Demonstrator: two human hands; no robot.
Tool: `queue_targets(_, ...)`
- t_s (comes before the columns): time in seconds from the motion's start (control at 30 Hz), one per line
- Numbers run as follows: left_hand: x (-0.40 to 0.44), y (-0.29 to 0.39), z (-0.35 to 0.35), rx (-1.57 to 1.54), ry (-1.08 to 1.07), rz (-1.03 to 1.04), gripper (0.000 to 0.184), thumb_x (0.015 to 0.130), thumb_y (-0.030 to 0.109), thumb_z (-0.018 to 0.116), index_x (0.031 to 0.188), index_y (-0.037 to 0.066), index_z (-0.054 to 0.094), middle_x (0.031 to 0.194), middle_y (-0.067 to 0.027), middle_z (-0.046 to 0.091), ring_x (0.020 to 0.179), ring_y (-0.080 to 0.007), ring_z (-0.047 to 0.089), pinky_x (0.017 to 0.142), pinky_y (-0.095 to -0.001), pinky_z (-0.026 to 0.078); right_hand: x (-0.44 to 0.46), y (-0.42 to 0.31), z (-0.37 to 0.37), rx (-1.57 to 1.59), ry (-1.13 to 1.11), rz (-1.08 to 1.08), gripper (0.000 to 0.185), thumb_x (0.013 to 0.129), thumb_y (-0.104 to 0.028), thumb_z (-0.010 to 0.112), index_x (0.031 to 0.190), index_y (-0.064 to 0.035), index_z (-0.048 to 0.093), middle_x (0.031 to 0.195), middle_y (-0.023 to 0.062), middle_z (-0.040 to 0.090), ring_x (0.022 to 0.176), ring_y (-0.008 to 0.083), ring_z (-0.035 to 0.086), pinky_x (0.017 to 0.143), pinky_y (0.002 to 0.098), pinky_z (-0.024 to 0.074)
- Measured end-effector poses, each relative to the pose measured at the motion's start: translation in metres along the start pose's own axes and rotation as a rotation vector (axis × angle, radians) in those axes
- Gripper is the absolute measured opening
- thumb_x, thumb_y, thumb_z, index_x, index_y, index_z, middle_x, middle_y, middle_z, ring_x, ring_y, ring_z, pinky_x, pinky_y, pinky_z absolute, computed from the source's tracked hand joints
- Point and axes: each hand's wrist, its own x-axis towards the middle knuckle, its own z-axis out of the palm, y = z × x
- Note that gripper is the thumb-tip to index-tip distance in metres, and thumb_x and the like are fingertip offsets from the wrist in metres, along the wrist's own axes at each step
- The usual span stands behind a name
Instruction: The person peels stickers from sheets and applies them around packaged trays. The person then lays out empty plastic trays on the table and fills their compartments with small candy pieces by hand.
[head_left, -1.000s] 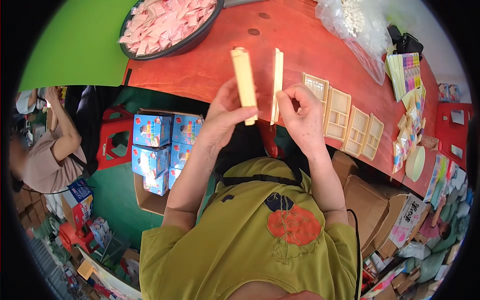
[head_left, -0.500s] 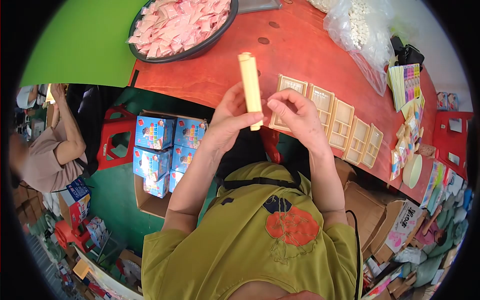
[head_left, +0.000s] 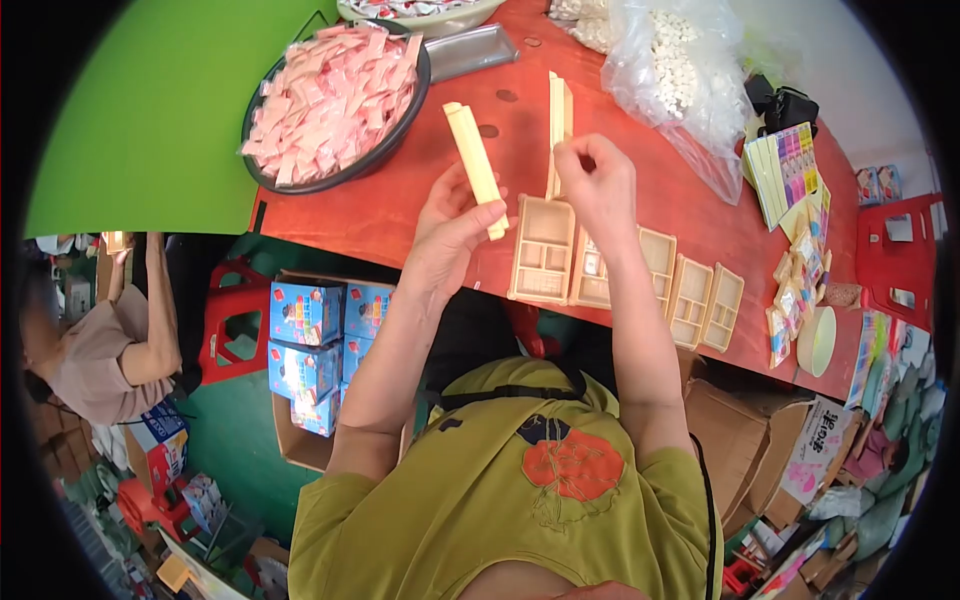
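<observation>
My left hand (head_left: 447, 225) is closed around a long cream plastic tray (head_left: 474, 165), held tilted and edge-on, so its inside is hidden. In a pinch, my right hand (head_left: 603, 185) grips a second cream plastic tray (head_left: 558, 125), upright and also edge-on, near its lower half. Its lower end is close to the back edge of a compartment tray (head_left: 545, 255) on the table; I cannot tell whether they touch. More cream compartment trays (head_left: 690, 302) lie in a row to the right, partly behind my right forearm.
On the red table (head_left: 520, 70) stand a dark basin of pink packets (head_left: 335, 105), a grey metal tray (head_left: 470, 52) and a clear bag of white pieces (head_left: 675, 75). Colourful cards (head_left: 785, 180) and a pale bowl (head_left: 817, 340) are at right. Blue boxes (head_left: 303, 370) sit below left, near another person (head_left: 110, 330).
My right hand has moved up and away from my left hand, and a separate tray now shows in it. My left hand still holds its tray, now tilted more. The view has shifted.
</observation>
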Motion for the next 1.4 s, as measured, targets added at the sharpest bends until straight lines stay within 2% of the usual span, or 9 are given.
queue_targets(0.1,0.014,0.000,-0.003,0.041,0.001,-0.016,0.073,0.085,-0.001,0.076,0.147,0.006,0.037,0.129,-0.0099,0.054,0.115,-0.0214,0.061,0.095,-0.0404,0.057,0.040,0.014,0.010,-0.295,-0.026,0.042,0.023,0.087,-0.021,0.065,0.085,0.0017,0.069,0.071,0.0153,0.071,0.074,0.0306,0.071,0.073,0.0403,0.0542)
queue_targets(0.27,0.024,-0.004,0.003,0.031,0.016,-0.040,0.075,0.084,0.000,0.078,0.147,0.005,0.036,0.130,-0.0103,0.053,0.112,-0.0203,0.062,0.094,-0.0399,0.057,0.062,0.029,0.030,-0.463,-0.305,0.161,0.025,0.091,-0.021,0.060,0.086,0.0024,0.067,0.066,0.0138,0.070,0.083,0.0292,0.072,0.077,0.0414,0.0556)
queue_targets(0.37,0.027,-0.004,0.003,0.008,0.027,-0.055,0.076,0.084,0.000,0.078,0.147,0.005,0.035,0.131,-0.0104,0.052,0.113,-0.0201,0.062,0.094,-0.0397,0.057,0.050,0.013,0.019,-0.394,-0.227,0.087,0.028,0.093,-0.025,0.066,0.097,0.0027,0.070,0.087,0.0180,0.074,0.082,0.0266,0.072,0.073,0.0373,0.0547)
queue_targets(0.43,0.029,-0.004,0.004,0.005,0.031,-0.060,0.076,0.084,0.000,0.078,0.147,0.005,0.035,0.131,-0.0104,0.052,0.114,-0.0199,0.061,0.095,-0.0396,0.057,0.039,-0.005,0.000,0.331,-0.434,0.243,0.026,0.096,-0.025,0.068,0.100,0.0013,0.071,0.091,0.0073,0.073,0.084,0.0128,0.067,0.074,0.0288,0.0525)
queue_targets(0.53,0.031,-0.008,0.011,0.014,-0.052,-0.076,0.077,0.084,0.000,0.078,0.147,0.004,0.034,0.131,-0.0100,0.054,0.117,-0.0201,0.060,0.095,-0.0388,0.057,0.020,-0.003,-0.005,0.395,-0.612,0.236,0.022,0.097,-0.021,0.069,0.102,0.0003,0.072,0.089,-0.0018,0.068,0.086,0.0053,0.060,0.076,0.0235,0.0501)
queue_targets(0.87,0.036,-0.010,0.021,0.031,-0.108,-0.055,0.072,0.088,0.003,0.074,0.148,0.002,0.034,0.139,-0.0173,0.053,0.126,-0.0300,0.057,0.100,-0.0483,0.054,0.011,0.006,-0.027,0.281,-0.113,0.005,0.010,0.091,-0.006,0.065,0.091,0.0028,0.070,0.081,0.0025,0.067,0.071,0.0077,0.060,0.064,0.0257,0.0495)
queue_targets(1.03,0.036,-0.006,0.018,-0.020,-0.052,-0.077,0.074,0.086,0.002,0.076,0.147,0.001,0.034,0.132,-0.0129,0.054,0.121,-0.0244,0.059,0.097,-0.0431,0.057,0.050,0.034,-0.053,-0.394,-0.011,0.106,0.030,0.082,-0.026,0.067,0.084,0.0043,0.071,0.080,0.0220,0.071,0.076,0.0341,0.070,0.074,0.0419,0.0541)
queue_targets(1.27,0.031,-0.009,0.028,0.041,-0.081,-0.067,0.072,0.089,0.004,0.074,0.148,0.002,0.035,0.136,-0.0156,0.055,0.126,-0.0278,0.058,0.100,-0.0458,0.056,0.060,0.076,-0.028,-0.672,-0.172,0.140,0.029,0.085,-0.026,0.072,0.092,0.0017,0.072,0.082,0.0241,0.070,0.082,0.0340,0.071,0.074,0.0424,0.0539)
queue_targets(1.4,0.032,-0.013,0.032,0.081,-0.105,-0.067,0.073,0.088,0.003,0.074,0.149,0.002,0.035,0.138,-0.0131,0.053,0.123,-0.0244,0.058,0.099,-0.0439,0.055,0.030,0.028,-0.045,-0.105,-0.191,0.130,0.026,0.092,-0.024,0.072,0.098,0.0006,0.072,0.085,0.0098,0.072,0.080,0.0178,0.067,0.072,0.0317,0.0516)
